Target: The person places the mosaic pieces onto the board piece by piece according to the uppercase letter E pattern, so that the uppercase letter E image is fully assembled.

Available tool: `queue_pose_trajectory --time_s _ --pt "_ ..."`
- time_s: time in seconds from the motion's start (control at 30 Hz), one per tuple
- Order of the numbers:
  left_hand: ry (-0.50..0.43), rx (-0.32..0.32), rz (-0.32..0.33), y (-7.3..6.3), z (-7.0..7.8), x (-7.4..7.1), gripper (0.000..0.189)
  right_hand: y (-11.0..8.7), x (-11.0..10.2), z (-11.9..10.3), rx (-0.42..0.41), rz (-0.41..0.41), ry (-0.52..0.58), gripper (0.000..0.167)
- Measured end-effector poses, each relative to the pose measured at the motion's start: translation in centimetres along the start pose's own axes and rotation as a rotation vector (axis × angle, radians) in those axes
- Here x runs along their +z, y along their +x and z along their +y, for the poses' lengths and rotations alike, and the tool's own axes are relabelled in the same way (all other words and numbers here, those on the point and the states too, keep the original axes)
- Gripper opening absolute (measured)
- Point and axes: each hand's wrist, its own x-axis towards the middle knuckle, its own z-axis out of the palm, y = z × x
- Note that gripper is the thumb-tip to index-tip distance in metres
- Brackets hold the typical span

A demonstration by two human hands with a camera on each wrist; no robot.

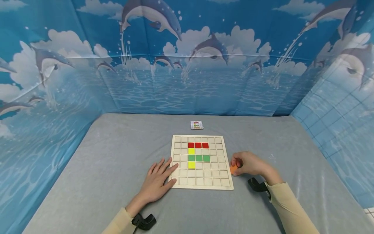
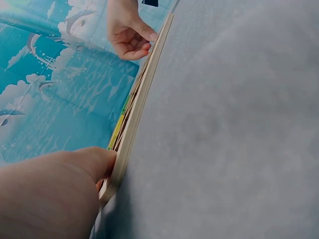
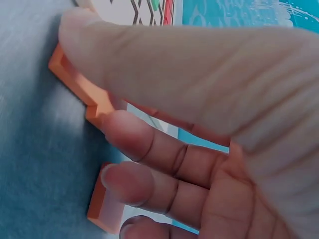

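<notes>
My left hand (image 1: pixel 156 182) lies at the left edge of a pale wooden grid board (image 1: pixel 219 182), fingers spread, fingertips on its rim. In the left wrist view, the thumb (image 2: pixel 97 162) touches the board's edge. Red tiles (image 1: pixel 198 145), yellow tiles (image 1: pixel 191 165) and green tiles (image 1: pixel 199 158) fill some squares. Just beyond the board's right edge, my right hand (image 1: pixel 248 163) pinches orange tiles (image 1: pixel 233 169) low over the table. From the right wrist, stepped orange pieces (image 3: pixel 75 82) show under the thumb, and another orange piece (image 3: pixel 105 206) by the fingertips.
A small card (image 1: pixel 196 125) with a coloured grid pattern lies behind the board. Grey cloth covers the table (image 1: pixel 117 143). A dolphin-print curtain (image 1: pixel 187 87) stands along the back and sides. Black straps with mounts (image 1: pixel 258 184) sit at both wrists.
</notes>
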Motion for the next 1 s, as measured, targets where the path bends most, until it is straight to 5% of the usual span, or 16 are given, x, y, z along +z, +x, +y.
queue_pose_trajectory --time_s 0.67,1.0 --pt "0.007 0.000 0.020 0.00 -0.27 0.28 0.053 0.22 0.31 0.80 0.089 0.079 -0.039 0.035" --pt "-0.004 0.012 0.033 -0.03 -0.08 0.20 0.052 0.30 0.58 0.78 0.052 0.066 -0.048 0.021"
